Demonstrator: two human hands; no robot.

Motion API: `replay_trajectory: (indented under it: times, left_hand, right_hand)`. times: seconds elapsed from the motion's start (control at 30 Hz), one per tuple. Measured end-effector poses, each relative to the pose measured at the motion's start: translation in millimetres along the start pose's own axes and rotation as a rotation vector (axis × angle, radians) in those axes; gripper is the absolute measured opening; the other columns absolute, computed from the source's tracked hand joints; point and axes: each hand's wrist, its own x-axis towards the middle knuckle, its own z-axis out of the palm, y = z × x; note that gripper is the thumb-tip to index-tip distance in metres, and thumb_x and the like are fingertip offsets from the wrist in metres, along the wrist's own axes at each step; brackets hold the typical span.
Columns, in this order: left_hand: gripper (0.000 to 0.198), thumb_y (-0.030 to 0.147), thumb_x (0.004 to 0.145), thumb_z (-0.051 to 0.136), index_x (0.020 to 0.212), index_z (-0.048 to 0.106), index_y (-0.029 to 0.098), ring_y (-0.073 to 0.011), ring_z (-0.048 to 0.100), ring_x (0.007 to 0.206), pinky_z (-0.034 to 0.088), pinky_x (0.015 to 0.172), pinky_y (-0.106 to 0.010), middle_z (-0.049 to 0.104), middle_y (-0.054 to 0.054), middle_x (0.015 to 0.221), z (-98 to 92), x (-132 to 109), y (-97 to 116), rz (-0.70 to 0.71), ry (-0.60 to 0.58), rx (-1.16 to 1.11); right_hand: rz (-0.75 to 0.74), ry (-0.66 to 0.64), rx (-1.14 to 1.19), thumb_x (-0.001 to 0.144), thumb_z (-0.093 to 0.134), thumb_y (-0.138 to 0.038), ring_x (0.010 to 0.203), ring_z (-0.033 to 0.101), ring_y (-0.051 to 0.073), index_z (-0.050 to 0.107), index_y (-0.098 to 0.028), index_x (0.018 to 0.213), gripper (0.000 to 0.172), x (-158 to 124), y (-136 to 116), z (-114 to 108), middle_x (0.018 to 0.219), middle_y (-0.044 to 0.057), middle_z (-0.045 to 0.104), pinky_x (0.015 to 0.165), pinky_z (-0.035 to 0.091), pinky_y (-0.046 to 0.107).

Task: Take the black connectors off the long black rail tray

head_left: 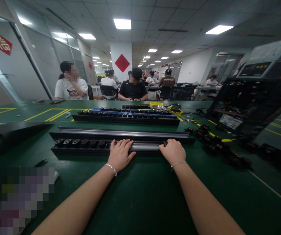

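Observation:
A long black channel (81, 151) lies crosswise on the green table before me. Several small black round parts (84, 142) sit in a row along its left half, and its right half shows a bare silvery strip (147, 147). My left hand (121, 153) rests on the middle of the channel, fingers outstretched and thumb apart. At the right end, my right hand (174, 151) has its fingers closed on a small black part (165, 143), partly hidden by the fingers. Just behind lies a second long channel (120, 133), with no round parts visible in it.
Farther back, another black channel (125, 120) holds rows of parts beside a blue strip. Loose black parts (211, 138) lie in a pile at right, near a dark open-framed machine (243, 104). A person in black (132, 89) sits across the table.

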Motion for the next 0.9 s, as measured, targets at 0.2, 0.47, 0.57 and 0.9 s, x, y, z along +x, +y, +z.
replay_trajectory:
  times: [0.2,0.47,0.57,0.9]
  left_hand:
    - [0.045,0.049,0.086,0.040,0.126,0.048,0.030,-0.0256,0.046,0.119,0.018,0.106,-0.054,0.055,-0.004,0.128,0.4,0.3,0.1,0.000,0.002,0.007]
    - [0.045,0.048,0.085,0.042,0.125,0.049,0.030,-0.0256,0.046,0.119,0.018,0.106,-0.055,0.055,-0.004,0.127,-0.4,0.5,0.4,0.002,0.005,0.006]
    - [0.044,0.048,0.085,0.042,0.125,0.049,0.030,-0.0255,0.046,0.118,0.018,0.106,-0.055,0.055,-0.004,0.127,-0.3,0.2,0.5,0.003,0.012,-0.004]
    - [0.045,0.049,0.086,0.040,0.125,0.049,0.030,-0.0253,0.046,0.118,0.017,0.106,-0.054,0.055,-0.004,0.127,-0.3,0.2,0.4,0.004,0.016,-0.004]
  right_hand:
    - [0.005,-0.051,0.011,0.076,0.043,-0.035,0.098,0.052,0.025,0.063,-0.013,0.094,0.035,1.6,3.1,-4.8,0.104,0.013,0.061,0.076,0.041,0.032]
    - [0.011,-0.061,0.013,0.076,0.043,-0.036,0.099,0.051,0.025,0.063,-0.013,0.097,0.037,2.5,4.0,-5.0,0.106,0.013,0.059,0.080,0.041,0.033]
    - [0.018,-0.058,0.007,0.076,0.043,-0.037,0.100,0.051,0.026,0.063,-0.015,0.097,0.037,2.9,4.9,-4.8,0.108,0.012,0.058,0.081,0.041,0.034]
    - [0.043,-0.069,0.023,0.076,0.042,-0.040,0.098,0.053,0.026,0.063,-0.016,0.099,0.039,7.8,13.5,-3.5,0.111,0.012,0.057,0.082,0.041,0.034]
